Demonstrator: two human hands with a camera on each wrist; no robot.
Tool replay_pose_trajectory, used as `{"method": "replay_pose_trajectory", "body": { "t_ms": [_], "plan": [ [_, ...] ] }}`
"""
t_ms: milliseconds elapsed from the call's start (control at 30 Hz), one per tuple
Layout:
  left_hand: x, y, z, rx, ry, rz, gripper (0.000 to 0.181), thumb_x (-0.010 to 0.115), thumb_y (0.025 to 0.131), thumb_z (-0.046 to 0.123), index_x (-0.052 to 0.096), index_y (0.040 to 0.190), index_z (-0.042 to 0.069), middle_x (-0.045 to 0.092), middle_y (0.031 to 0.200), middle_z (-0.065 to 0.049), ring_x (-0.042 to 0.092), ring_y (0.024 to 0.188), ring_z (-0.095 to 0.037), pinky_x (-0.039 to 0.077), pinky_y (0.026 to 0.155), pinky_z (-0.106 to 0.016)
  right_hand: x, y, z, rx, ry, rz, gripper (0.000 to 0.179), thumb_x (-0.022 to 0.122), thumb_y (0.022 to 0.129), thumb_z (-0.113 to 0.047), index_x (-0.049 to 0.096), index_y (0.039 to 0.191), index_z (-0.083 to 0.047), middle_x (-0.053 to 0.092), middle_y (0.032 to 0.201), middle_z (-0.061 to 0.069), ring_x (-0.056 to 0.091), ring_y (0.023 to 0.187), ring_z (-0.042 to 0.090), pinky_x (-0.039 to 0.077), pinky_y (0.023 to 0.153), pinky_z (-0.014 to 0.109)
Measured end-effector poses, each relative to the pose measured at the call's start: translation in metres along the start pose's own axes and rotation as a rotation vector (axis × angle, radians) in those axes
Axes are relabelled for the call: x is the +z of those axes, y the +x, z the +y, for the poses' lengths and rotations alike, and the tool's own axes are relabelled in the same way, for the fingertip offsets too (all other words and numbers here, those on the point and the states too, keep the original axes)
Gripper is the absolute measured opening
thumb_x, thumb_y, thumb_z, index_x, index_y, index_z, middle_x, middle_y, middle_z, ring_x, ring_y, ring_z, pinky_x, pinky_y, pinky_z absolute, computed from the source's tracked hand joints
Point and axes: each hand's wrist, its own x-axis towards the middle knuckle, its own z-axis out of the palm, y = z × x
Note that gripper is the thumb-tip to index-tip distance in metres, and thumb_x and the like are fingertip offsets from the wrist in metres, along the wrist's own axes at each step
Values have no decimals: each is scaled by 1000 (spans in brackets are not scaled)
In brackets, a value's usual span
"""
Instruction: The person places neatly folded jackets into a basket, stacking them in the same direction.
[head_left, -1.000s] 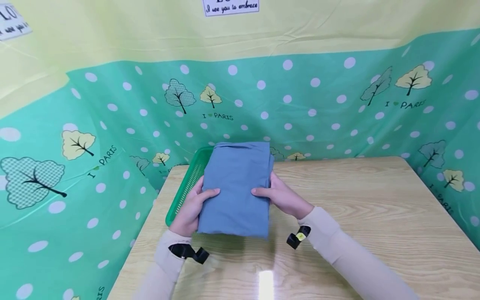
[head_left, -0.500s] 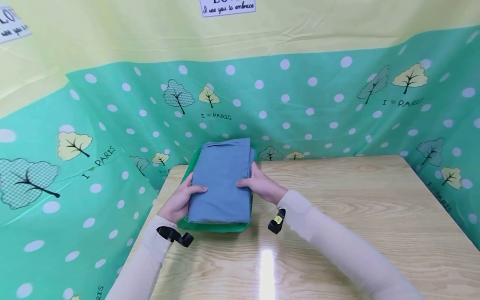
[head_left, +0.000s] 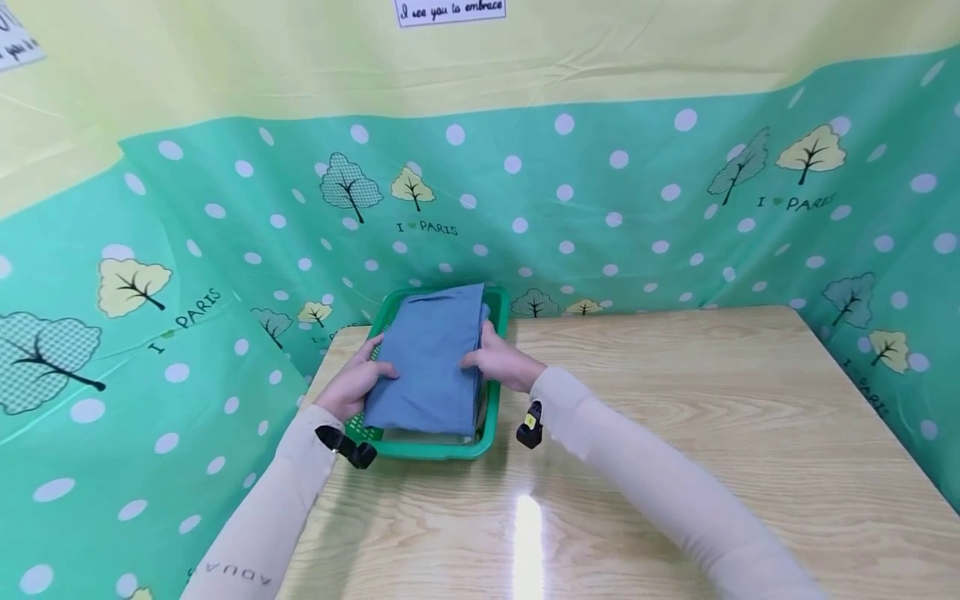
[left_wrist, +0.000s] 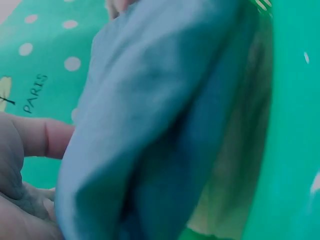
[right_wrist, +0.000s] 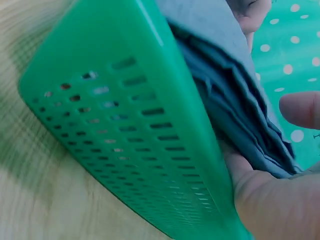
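Observation:
A folded blue cloth, several layers thick, lies within the rim of a green plastic basket, slightly tilted. My left hand grips its left side, thumb on top and fingers beneath. On the opposite side my right hand holds the layered edge the same way, reaching over the basket wall. The right wrist view shows the stacked folds of the cloth beside the slotted basket wall. Something pale sits under the cloth in the left wrist view; its kind is unclear.
The basket stands at the back left of a wood-grain table. A green and yellow printed curtain hangs close behind it and along the left side.
Both hands have carried the folded cloth left and lowered it from in front of the basket to inside its rim. More of the basket's front and right rim now shows.

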Motion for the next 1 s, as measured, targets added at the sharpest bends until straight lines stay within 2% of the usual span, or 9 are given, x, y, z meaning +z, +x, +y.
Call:
{"method": "replay_pose_trajectory", "body": {
  "t_ms": [67,133,333,500,600,667,800,900,1000],
  "plan": [
    [-1,2,-2,-3,54,27,92,52,93,-2,7,166,30,-6,172,-17,3,158,-40,10,126,-61,-1,1,-1,11,-55,11,104,58,96,-6,-23,161,-13,-15,172,13,2,159,33,21,126,54],
    [-3,3,-3,-3,102,40,88,51,94,-3,12,165,30,-9,172,-17,1,158,-41,10,126,-62,-3,0,-3,19,-116,33,101,59,97,-10,-19,162,-14,-12,172,13,2,160,33,19,127,53],
    [-7,1,-11,-26,218,-16,75,51,97,-1,25,163,23,-10,172,-18,-1,158,-44,12,126,-63,1,-11,-8,12,-287,62,84,57,101,-18,3,165,-10,12,171,18,20,157,36,27,125,53],
    [2,-3,-13,-26,382,-31,64,55,101,12,32,160,19,1,171,-23,7,157,-46,19,123,-66,8,-20,-8,-56,-488,92,62,56,102,-17,31,157,-3,31,163,20,42,142,32,43,113,47],
    [10,-6,-11,-20,489,-15,62,57,102,20,34,160,19,9,170,-23,14,156,-46,26,120,-66,12,-23,-6,-105,-611,108,50,57,102,-18,44,148,-1,39,154,22,47,133,32,47,106,45],
    [14,-7,-9,3,557,-3,62,57,102,22,35,159,19,12,170,-23,16,155,-46,28,120,-65,13,-26,-4,-133,-659,104,45,57,102,-18,48,143,-2,42,150,21,48,134,32,47,106,46],
    [22,-8,-7,102,706,16,53,58,101,22,47,153,17,26,166,-24,23,153,-47,34,117,-63,14,-34,-1,-194,-638,101,34,57,103,-17,57,134,-3,53,139,18,53,127,31,48,104,47],
    [29,-12,-6,197,832,12,44,61,100,21,59,144,16,41,158,-25,33,147,-48,39,113,-62,13,-40,5,-248,-527,122,26,57,102,-13,62,126,-2,62,127,14,59,114,27,51,98,44],
    [36,-15,-7,251,924,-5,40,63,100,22,64,140,15,50,152,-24,37,146,-48,40,112,-61,8,-46,14,-282,-434,152,20,56,103,-11,64,119,-3,66,117,11,61,105,21,53,93,40]
  ]
}}
